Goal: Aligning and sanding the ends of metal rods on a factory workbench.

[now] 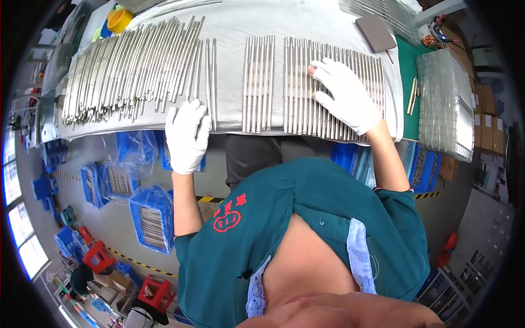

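Observation:
My left hand (pixel 187 136), in a white glove, is at the front edge of the table, its fingers stretched out and a little apart. Its fingertips touch the near ends of thin metal rods (pixel 195 65) at the right side of a large, slightly fanned pile (pixel 131 65). Just right of that hand lie a few separate upright rods (pixel 210 82). My right hand (pixel 347 93), also gloved, rests with spread fingers across a wide row of evenly laid rods (pixel 298 87); two fingertips show bare. Between the hands sits a smaller group of rods (pixel 258 82).
A white cloth (pixel 229 54) covers the table. Toward the back right is a dark brown block (pixel 375 34); beyond, a stack of clear plastic trays (pixel 445 104) stands by a green mat (pixel 407 60). A yellow container (pixel 119 21) is at the back left. Blue bins (pixel 152 218) with rods stand below.

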`<act>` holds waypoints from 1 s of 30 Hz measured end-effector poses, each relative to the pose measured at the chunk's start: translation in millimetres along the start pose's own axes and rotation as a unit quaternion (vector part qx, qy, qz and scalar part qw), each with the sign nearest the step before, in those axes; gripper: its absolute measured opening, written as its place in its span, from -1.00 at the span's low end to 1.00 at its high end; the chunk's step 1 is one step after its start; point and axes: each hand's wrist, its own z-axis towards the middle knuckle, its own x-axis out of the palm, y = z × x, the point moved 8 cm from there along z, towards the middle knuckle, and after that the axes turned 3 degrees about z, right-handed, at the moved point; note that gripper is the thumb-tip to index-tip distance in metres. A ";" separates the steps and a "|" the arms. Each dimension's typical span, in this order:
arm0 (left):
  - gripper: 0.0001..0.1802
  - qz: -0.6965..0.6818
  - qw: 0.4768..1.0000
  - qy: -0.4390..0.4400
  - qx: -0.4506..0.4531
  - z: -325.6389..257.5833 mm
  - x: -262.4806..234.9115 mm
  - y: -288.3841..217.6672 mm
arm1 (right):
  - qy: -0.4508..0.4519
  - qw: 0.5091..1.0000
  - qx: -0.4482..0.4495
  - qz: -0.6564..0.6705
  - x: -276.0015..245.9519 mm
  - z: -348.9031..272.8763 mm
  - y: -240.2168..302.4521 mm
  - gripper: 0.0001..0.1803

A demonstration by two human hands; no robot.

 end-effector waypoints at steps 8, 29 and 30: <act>-0.61 -0.156 0.969 0.139 0.132 59.8 11.7 -124.9 | -0.008 0.999 -0.014 -0.038 1.2 3.6 -11.6 -0.55; -0.54 -0.109 0.980 0.080 0.145 35.4 52.3 -139.4 | -0.077 0.994 -0.047 -0.054 25.1 87.8 -32.9 -0.73; -0.54 -0.107 0.981 0.079 0.142 35.0 51.3 -138.6 | -0.076 0.995 -0.042 -0.046 26.1 88.6 -34.1 -0.74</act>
